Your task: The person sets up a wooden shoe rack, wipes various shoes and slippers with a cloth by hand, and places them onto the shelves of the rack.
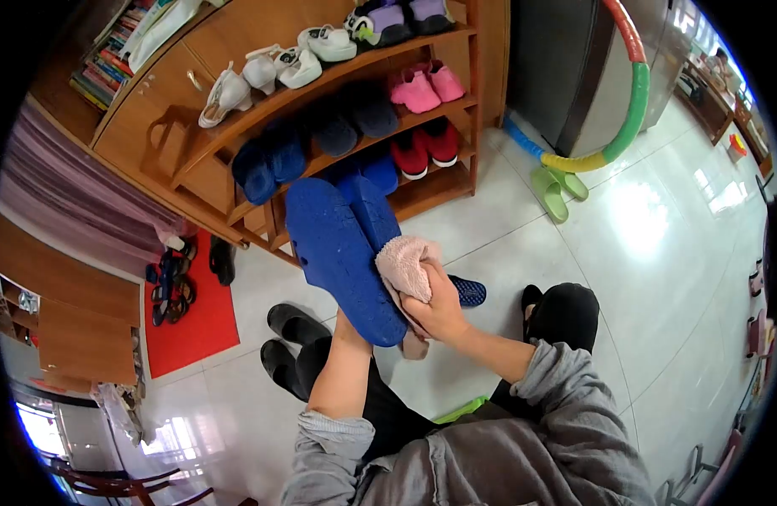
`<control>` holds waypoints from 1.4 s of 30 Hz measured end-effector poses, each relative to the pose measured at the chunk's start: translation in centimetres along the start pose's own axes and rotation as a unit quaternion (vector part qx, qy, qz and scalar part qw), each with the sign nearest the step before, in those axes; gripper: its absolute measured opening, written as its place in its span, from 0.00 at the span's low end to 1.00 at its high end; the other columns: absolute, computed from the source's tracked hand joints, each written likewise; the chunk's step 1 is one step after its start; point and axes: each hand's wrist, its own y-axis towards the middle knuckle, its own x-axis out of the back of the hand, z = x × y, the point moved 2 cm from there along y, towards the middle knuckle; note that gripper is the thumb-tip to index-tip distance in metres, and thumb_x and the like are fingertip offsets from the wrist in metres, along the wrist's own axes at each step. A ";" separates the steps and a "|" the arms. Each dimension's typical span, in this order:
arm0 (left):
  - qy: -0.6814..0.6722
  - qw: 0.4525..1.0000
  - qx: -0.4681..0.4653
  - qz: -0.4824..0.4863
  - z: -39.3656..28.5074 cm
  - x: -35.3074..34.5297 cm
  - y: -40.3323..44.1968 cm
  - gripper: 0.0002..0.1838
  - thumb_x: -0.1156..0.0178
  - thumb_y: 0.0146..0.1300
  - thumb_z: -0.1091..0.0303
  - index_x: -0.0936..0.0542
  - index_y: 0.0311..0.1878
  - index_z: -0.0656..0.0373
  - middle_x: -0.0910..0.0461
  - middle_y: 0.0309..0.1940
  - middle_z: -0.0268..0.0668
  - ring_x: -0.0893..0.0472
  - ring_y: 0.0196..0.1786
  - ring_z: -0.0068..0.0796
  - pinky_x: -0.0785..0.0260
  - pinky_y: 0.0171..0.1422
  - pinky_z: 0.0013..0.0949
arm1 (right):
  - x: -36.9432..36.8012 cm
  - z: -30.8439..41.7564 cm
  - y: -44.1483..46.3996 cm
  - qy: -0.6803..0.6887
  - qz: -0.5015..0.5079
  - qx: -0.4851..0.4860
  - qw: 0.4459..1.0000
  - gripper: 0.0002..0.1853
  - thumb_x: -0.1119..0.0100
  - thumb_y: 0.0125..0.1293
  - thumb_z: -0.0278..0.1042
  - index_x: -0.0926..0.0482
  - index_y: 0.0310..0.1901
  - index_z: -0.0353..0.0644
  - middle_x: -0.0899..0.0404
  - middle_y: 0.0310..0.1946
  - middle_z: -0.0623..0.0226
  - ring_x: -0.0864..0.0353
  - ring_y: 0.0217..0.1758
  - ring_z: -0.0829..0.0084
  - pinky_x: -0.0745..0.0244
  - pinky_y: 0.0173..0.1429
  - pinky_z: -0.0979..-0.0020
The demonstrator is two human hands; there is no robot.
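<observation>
A pair of blue slippers is held up before me, soles facing me: one slipper (333,253) in front, the other slipper (373,211) partly behind it. My left hand (347,327) reaches up behind the front slipper and supports the pair; its fingers are hidden. Bunched in my right hand (441,308) is a pink cloth (408,263), with the fingers closed round it. The cloth touches the edge of the slippers near the lower end, and a loose end hangs below.
Ahead stands a wooden shoe rack (414,196) with several pairs of shoes. Green slippers (550,194) lie by a coloured hoop (638,93). A red mat (186,341) bears sandals at left. A dark blue slipper (468,291) is on the floor beyond my right hand.
</observation>
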 end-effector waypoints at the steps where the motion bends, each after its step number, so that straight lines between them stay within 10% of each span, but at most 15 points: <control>1: 0.007 1.000 -0.002 0.001 -0.1 -0.1 0.0 0.27 0.57 0.68 0.52 0.39 0.64 0.60 0.34 0.60 0.41 0.31 0.59 0.37 0.38 0.65 0.37 | 0.5 0.7 0.1 0.006 0.010 0.038 0.999 0.30 0.39 0.46 0.40 0.32 0.51 0.33 0.32 0.50 0.46 0.28 0.50 0.48 0.30 0.53 0.60; 9: 0.080 0.996 -0.026 0.001 -1.2 -0.7 0.0 0.27 0.57 0.68 0.52 0.38 0.63 0.60 0.32 0.59 0.41 0.31 0.59 0.36 0.38 0.64 0.36 | 2.1 2.8 1.1 -0.062 -0.029 0.288 0.955 0.28 0.38 0.49 0.41 0.32 0.51 0.37 0.35 0.55 0.46 0.34 0.54 0.46 0.38 0.60 0.57; 14: 0.089 0.996 -0.024 0.017 0.0 -1.4 -0.2 0.27 0.56 0.68 0.52 0.37 0.63 0.59 0.32 0.58 0.40 0.30 0.59 0.35 0.38 0.64 0.35 | 4.1 -0.2 6.2 -0.066 -0.283 0.069 0.954 0.28 0.40 0.48 0.36 0.33 0.53 0.37 0.34 0.52 0.46 0.35 0.56 0.47 0.38 0.61 0.59; 24: -0.033 0.992 0.119 0.033 5.0 -0.2 -2.0 0.24 0.52 0.66 0.53 0.33 0.60 0.58 0.28 0.53 0.38 0.27 0.55 0.32 0.33 0.59 0.33 | 1.1 0.7 -1.9 -0.054 -0.054 0.063 0.995 0.35 0.37 0.46 0.33 0.37 0.56 0.26 0.34 0.54 0.40 0.30 0.56 0.48 0.35 0.59 0.61; 28: -0.004 0.961 0.250 -0.122 4.6 -3.7 -3.4 0.15 0.50 0.65 0.60 0.27 0.50 0.58 0.22 0.41 0.38 0.20 0.40 0.31 0.25 0.45 0.35 | 4.8 -2.4 5.1 -0.026 -0.171 -0.052 0.983 0.29 0.42 0.51 0.39 0.34 0.55 0.34 0.30 0.47 0.48 0.31 0.51 0.50 0.36 0.55 0.60; 30: -0.092 0.974 0.208 -0.005 7.6 -2.0 -2.7 0.18 0.48 0.65 0.59 0.30 0.55 0.58 0.24 0.46 0.38 0.22 0.45 0.31 0.26 0.51 0.34 | 6.6 -5.2 7.0 -0.159 -0.263 -0.005 0.951 0.24 0.44 0.56 0.40 0.31 0.51 0.33 0.28 0.42 0.53 0.27 0.44 0.58 0.32 0.47 0.64; 34: -0.171 0.960 0.220 -0.023 7.5 -0.4 -1.3 0.17 0.48 0.65 0.59 0.27 0.51 0.58 0.21 0.42 0.36 0.20 0.42 0.30 0.25 0.47 0.34 | 4.6 -6.3 6.0 0.325 -0.179 -0.249 0.895 0.24 0.46 0.59 0.44 0.30 0.49 0.31 0.24 0.33 0.63 0.26 0.33 0.73 0.30 0.37 0.70; 42: -0.219 0.954 0.202 -0.027 5.8 1.2 -0.2 0.23 0.47 0.63 0.52 0.29 0.55 0.56 0.24 0.47 0.34 0.23 0.48 0.26 0.30 0.54 0.29 | 1.5 -2.0 -1.3 0.094 -0.045 -0.113 0.988 0.27 0.49 0.55 0.34 0.36 0.56 0.29 0.28 0.49 0.54 0.28 0.52 0.64 0.36 0.58 0.68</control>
